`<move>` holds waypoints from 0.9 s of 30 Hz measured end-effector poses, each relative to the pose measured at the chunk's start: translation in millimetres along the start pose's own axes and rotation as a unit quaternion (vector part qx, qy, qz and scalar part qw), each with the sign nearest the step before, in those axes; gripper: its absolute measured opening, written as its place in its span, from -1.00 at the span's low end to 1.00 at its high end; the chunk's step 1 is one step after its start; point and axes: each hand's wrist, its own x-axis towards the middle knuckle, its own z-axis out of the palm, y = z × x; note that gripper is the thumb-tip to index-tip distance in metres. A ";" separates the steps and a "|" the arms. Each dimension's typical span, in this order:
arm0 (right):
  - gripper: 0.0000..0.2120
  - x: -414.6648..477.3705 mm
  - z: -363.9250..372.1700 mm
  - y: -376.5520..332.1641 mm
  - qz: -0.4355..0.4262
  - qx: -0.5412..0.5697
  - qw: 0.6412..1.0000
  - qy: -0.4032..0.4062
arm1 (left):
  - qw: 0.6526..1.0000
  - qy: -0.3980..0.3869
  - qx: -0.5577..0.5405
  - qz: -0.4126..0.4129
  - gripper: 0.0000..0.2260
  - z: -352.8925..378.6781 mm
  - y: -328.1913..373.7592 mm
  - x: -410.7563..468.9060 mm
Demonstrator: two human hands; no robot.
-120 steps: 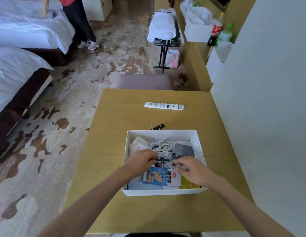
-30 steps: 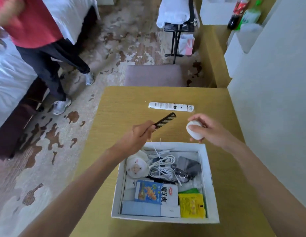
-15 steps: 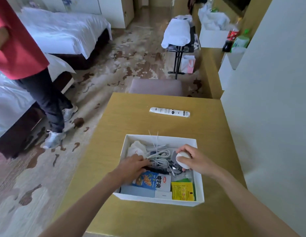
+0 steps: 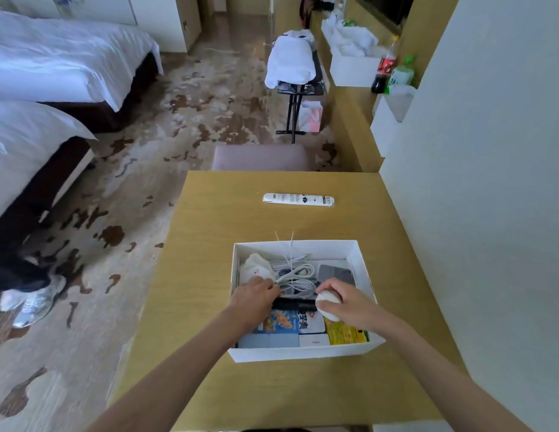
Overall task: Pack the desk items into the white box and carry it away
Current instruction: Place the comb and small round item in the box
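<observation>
White box [image 4: 303, 353], right hand [image 4: 350, 302] inside, gripping ball [image 4: 326, 303]

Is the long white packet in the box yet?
No, the long white packet lies on the desk, beyond the white box.

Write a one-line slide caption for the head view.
Left hand at the comb, right hand gripping a white ball, inside the white box.

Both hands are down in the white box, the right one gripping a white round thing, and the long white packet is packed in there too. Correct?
Not quite. The head view shows the long white packet lying on the desk beyond the white box, not inside it. The rest holds: left hand and right hand are in the box, the right gripping the white round thing.
</observation>
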 end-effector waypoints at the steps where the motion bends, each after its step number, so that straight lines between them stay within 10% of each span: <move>1: -0.83 0.0 2.7 -1.5 0.000 -0.005 1.000 0.001 | 1.000 0.009 -0.001 0.011 -0.73 -0.4 -0.5 0.8; 16: -0.46 23.7 14.0 29.4 0.002 -0.362 0.930 0.067 | 0.991 0.068 0.000 0.113 -0.81 -7.7 -28.9 -12.3; 22: -0.68 25.2 -0.3 34.7 -0.036 -0.294 0.953 0.066 | 0.983 0.160 -0.064 0.070 -0.90 -11.5 -27.2 -5.0; 27: -0.73 31.8 -9.6 27.6 -0.104 -0.447 0.888 0.040 | 0.973 0.207 -0.097 0.017 -0.89 -24.2 -20.2 15.9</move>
